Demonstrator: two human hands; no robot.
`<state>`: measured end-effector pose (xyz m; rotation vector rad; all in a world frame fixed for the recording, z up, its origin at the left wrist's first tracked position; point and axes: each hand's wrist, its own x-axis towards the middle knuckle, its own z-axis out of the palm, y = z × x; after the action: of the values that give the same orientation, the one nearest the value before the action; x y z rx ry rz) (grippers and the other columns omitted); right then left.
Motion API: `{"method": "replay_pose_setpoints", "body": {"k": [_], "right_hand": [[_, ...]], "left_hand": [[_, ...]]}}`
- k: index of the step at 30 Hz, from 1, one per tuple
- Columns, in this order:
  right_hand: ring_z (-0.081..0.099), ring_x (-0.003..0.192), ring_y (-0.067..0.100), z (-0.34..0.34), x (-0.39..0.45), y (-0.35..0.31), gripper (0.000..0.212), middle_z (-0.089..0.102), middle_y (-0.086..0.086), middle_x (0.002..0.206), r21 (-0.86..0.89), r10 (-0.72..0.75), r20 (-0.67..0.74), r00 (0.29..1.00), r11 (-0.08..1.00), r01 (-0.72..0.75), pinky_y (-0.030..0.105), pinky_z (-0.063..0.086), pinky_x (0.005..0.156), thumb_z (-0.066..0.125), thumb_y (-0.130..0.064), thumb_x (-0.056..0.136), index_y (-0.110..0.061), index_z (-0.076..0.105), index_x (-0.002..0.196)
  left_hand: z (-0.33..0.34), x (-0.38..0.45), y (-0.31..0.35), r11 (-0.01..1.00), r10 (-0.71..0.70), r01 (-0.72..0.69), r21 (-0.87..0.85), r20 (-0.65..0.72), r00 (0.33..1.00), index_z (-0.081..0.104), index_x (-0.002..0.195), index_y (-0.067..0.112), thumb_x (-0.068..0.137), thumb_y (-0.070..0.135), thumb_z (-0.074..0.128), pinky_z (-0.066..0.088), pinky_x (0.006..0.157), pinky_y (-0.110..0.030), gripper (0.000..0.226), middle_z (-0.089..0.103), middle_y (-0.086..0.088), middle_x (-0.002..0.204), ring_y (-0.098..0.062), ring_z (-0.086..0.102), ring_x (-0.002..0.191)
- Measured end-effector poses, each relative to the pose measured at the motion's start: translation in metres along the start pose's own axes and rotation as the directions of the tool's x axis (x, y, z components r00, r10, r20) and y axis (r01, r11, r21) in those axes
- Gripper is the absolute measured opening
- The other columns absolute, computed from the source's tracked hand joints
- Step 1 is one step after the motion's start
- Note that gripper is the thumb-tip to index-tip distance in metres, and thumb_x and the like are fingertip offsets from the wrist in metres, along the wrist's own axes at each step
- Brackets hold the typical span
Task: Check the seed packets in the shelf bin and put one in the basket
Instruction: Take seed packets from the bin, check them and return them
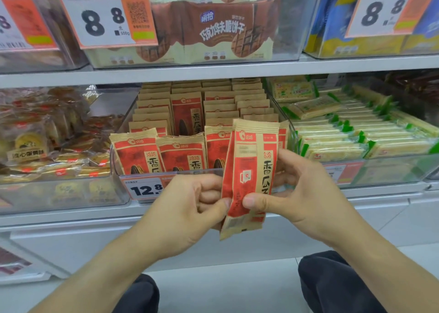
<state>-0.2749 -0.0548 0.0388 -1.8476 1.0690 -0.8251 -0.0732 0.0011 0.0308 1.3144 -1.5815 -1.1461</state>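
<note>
Both hands up: left hand [190, 208] and right hand [294, 189] pinching one seed packet [249, 177], upright, just before shelf bin [166, 173] front edge, more packets [180, 151] standing inside

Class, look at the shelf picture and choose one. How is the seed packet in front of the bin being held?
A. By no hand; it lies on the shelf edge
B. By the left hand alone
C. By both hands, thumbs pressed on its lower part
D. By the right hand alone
C: the left hand and the right hand both pinch the seed packet, each thumb on its lower front, in front of the shelf bin.
</note>
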Motion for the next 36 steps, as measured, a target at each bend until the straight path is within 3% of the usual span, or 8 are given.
{"method": "replay_pose_setpoints", "body": {"k": [4,8,12,17,24,29,32,36], "right_hand": [[0.069,0.114,0.007,0.014,-0.006,-0.005,0.075,0.074,-0.009,0.119,0.383,-0.004,0.059,0.998,0.924,-0.018,0.021,0.056,0.092,0.091,-0.039,0.071,-0.033,0.051,0.135],[0.069,0.113,0.01,0.022,-0.009,-0.01,0.077,0.074,-0.011,0.117,0.482,0.08,0.083,0.993,0.869,-0.11,0.041,0.055,0.098,0.083,-0.053,0.062,-0.034,0.053,0.131],[0.072,0.096,0.0,0.015,-0.004,-0.012,0.056,0.077,-0.019,0.1,0.234,0.083,-0.07,0.994,0.97,-0.064,0.026,0.055,0.086,0.085,-0.06,0.066,-0.035,0.065,0.113],[0.075,0.083,0.001,0.017,-0.003,-0.007,0.037,0.078,-0.018,0.091,0.199,0.021,-0.149,0.989,0.98,0.01,0.02,0.06,0.072,0.074,-0.049,0.071,-0.03,0.073,0.103],[0.077,0.078,0.015,0.023,-0.007,-0.008,0.045,0.08,-0.002,0.085,0.325,0.048,-0.026,0.999,0.945,-0.037,0.025,0.059,0.062,0.045,-0.051,0.091,-0.016,0.072,0.1],[0.074,0.068,0.015,0.023,-0.009,-0.005,0.047,0.078,-0.002,0.08,0.113,-0.008,-0.052,0.999,0.993,0.014,0.039,0.062,0.057,0.046,-0.055,0.09,-0.016,0.072,0.092],[0.07,0.083,0.008,0.026,-0.012,-0.001,0.041,0.071,-0.012,0.09,-0.119,-0.125,-0.062,0.99,0.986,0.117,0.038,0.061,0.069,0.04,-0.057,0.097,-0.031,0.072,0.104],[0.057,0.117,0.0,0.027,-0.015,-0.003,0.035,0.061,-0.021,0.118,-0.129,-0.197,0.0,0.98,0.972,0.195,0.029,0.051,0.097,0.038,-0.037,0.107,-0.035,0.062,0.132]], "left_hand": [[0.001,0.0,0.001,0.872,0.264,-0.182,0.455,-0.125,0.956,0.074,0.102,0.027,0.098,0.01,0.062,0.059,0.076,-0.02,0.021,0.074,0.024,0.082,0.006,0.071,0.079],[0.006,-0.001,0.001,0.616,0.419,-0.266,0.742,-0.023,0.908,0.055,0.102,0.037,0.09,0.019,0.059,0.047,0.052,-0.021,0.022,0.066,0.019,0.064,-0.004,0.061,0.056],[0.001,-0.004,-0.001,0.791,0.368,-0.222,0.57,-0.154,0.917,0.065,0.102,0.038,0.097,0.01,0.059,0.05,0.068,-0.012,0.03,0.068,0.03,0.079,0.006,0.065,0.077],[0.008,-0.008,0.011,0.98,0.03,-0.061,-0.188,-0.163,0.986,0.065,0.122,0.022,0.096,0.029,0.049,0.057,0.081,-0.021,0.032,0.077,0.007,0.108,-0.007,0.072,0.103],[0.012,0.001,0.005,0.985,-0.005,-0.057,-0.162,-0.36,0.933,0.068,0.099,0.011,0.09,0.028,0.059,0.057,0.063,-0.023,0.022,0.079,-0.004,0.085,-0.017,0.076,0.077],[0.021,0.0,0.002,0.997,0.057,-0.072,-0.026,-0.38,0.923,0.052,0.134,0.036,0.1,0.024,0.053,0.06,0.082,-0.028,0.036,0.075,0.009,0.109,-0.004,0.072,0.098],[0.031,-0.001,0.003,0.998,0.043,-0.055,-0.026,-0.348,0.937,0.042,0.139,0.054,0.092,0.062,0.046,0.05,0.101,-0.028,0.048,0.064,0.025,0.126,0.009,0.059,0.116],[0.037,0.002,0.011,0.998,0.06,-0.051,0.036,-0.327,0.943,0.045,0.096,0.085,0.085,0.064,0.047,0.047,0.092,-0.015,0.024,0.065,0.034,0.113,0.012,0.061,0.108]]}}
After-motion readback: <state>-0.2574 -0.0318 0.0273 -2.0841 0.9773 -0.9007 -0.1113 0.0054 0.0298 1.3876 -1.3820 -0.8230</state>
